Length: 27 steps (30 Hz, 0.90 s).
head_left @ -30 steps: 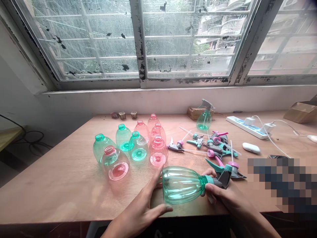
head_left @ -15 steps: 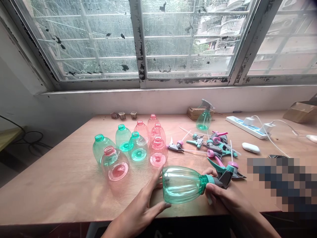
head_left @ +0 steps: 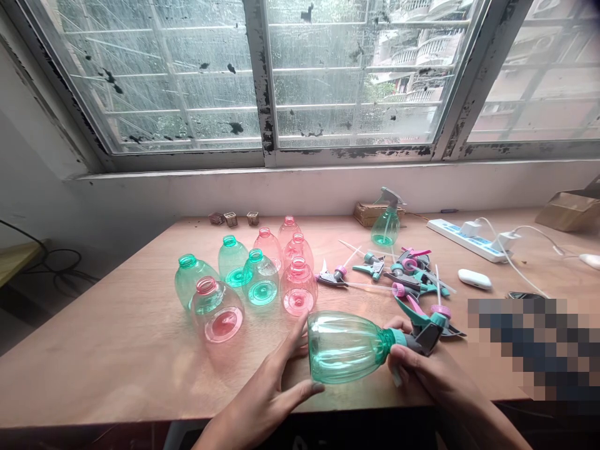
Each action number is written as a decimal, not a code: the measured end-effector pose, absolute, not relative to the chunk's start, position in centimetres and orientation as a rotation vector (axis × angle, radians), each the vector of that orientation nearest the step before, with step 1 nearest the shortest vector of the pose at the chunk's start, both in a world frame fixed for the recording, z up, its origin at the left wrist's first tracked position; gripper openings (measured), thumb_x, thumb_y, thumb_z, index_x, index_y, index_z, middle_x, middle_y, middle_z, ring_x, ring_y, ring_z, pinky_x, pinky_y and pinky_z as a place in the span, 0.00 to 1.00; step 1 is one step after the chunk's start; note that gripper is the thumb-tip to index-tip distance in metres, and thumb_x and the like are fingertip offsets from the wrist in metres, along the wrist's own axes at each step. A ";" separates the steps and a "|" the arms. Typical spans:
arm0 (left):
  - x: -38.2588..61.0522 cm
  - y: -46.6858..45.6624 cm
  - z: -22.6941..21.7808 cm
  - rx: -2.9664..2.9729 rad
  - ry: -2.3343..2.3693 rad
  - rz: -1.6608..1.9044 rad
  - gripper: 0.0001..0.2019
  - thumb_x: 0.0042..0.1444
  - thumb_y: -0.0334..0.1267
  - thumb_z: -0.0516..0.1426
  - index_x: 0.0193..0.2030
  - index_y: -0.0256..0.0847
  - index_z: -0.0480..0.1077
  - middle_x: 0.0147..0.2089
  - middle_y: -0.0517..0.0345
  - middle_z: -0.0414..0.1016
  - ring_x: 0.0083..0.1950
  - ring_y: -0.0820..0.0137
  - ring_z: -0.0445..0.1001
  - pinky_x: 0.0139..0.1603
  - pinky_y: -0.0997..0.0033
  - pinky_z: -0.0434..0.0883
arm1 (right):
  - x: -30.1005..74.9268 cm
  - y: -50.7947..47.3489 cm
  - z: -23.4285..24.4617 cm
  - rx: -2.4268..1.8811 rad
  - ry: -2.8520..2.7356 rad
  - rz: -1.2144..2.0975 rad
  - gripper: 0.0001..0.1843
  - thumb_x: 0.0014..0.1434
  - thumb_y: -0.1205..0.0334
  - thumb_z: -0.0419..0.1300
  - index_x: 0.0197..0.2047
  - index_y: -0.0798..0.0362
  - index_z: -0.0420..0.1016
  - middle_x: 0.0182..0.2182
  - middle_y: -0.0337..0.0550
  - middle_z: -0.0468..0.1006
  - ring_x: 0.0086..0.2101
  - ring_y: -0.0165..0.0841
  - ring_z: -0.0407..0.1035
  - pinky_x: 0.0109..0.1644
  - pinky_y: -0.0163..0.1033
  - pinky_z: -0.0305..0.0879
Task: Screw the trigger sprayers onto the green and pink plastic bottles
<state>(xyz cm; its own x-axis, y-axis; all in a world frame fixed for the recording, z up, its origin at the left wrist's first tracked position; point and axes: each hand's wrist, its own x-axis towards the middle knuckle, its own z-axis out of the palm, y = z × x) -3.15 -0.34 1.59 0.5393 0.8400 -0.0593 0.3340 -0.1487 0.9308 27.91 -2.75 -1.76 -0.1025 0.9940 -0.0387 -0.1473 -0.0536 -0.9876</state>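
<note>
A clear green spray bottle (head_left: 345,347) lies sideways above the wooden table's (head_left: 117,350) near edge. My left hand (head_left: 272,387) cups its wide base, thumb and fingers wrapped round it. My right hand (head_left: 422,369) is closed on the green collar and grey trigger head (head_left: 417,340) at the bottle's neck. Behind them stand several open bottles, green ones (head_left: 232,259) and pink ones (head_left: 299,286). A heap of loose trigger heads (head_left: 412,272) in green, pink and grey lies to the right.
A finished green spray bottle (head_left: 387,222) stands at the back by a brown box (head_left: 368,212). A white power strip (head_left: 469,240) with cables, a white case (head_left: 474,279) and a cardboard box (head_left: 569,209) occupy the right. Three small pots (head_left: 232,218) sit by the wall.
The bottle has tipped slightly, its base a little higher and turned; both hands keep their hold in nearly the same place.
</note>
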 end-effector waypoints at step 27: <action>-3.2 -0.1 1.8 1.716 0.976 0.604 0.44 0.67 0.52 0.63 0.82 0.54 0.44 0.84 0.59 0.47 0.82 0.50 0.49 0.82 0.50 0.51 | 27.7 -2.7 -1.8 -1.163 -1.149 1.374 0.25 0.55 0.41 0.75 0.41 0.51 0.74 0.20 0.34 0.72 0.22 0.31 0.59 0.28 0.38 0.51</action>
